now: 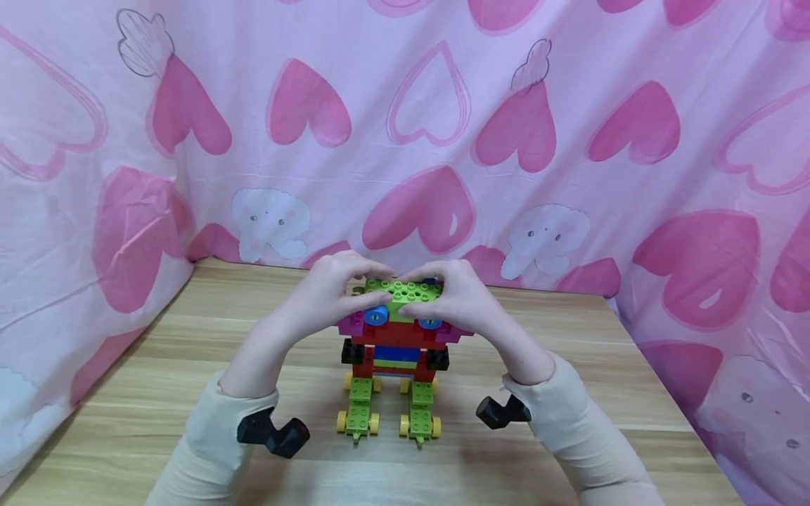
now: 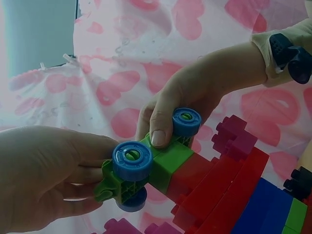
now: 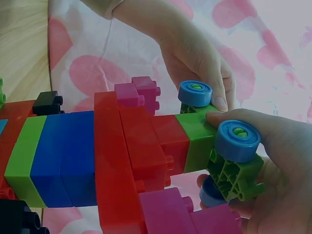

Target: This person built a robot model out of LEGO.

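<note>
A building-block robot figure (image 1: 395,332) stands upright on the table, with red and blue blocks in its body. Its top is a green studded piece (image 1: 405,291) with blue wheels (image 1: 376,315). My left hand (image 1: 319,299) grips the left end of this top piece, thumb in front and fingers behind. At the right end, my right hand (image 1: 465,299) holds it the same way. In the right wrist view, the right thumb lies on a green block (image 3: 195,141) by a blue wheel (image 3: 237,141). Pink blocks (image 3: 168,212) jut from the sides.
Two green wheeled bases (image 1: 359,407) with yellow wheels form the figure's feet on the wooden table (image 1: 158,393). A pink curtain (image 1: 405,154) with hearts hangs behind and at both sides. Black devices (image 1: 275,433) are strapped to both wrists.
</note>
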{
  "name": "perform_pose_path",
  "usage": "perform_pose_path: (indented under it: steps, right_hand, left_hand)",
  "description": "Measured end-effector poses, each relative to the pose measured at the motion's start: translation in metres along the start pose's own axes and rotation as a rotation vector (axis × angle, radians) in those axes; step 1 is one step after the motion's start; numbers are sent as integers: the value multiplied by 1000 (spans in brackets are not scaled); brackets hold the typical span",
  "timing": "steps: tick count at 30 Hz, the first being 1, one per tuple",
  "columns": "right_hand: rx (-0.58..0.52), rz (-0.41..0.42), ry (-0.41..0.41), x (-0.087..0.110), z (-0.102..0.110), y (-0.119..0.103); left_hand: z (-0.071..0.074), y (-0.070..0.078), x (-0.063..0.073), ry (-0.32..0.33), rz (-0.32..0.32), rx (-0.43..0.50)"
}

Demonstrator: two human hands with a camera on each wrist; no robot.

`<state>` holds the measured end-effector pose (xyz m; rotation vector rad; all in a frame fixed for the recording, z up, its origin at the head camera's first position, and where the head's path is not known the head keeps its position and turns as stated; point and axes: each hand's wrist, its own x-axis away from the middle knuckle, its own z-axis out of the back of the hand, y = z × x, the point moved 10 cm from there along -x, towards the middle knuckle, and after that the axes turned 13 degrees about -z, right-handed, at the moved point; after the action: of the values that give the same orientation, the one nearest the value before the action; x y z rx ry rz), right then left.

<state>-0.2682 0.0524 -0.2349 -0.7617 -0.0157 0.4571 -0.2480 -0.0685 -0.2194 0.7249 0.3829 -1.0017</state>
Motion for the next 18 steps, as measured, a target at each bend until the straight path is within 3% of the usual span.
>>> perform_pose_path:
  steps: [18]
  right_hand:
    - [45,24,-7,0,1,-6]
  left_hand:
    - [6,1,2,17,-44,-33]
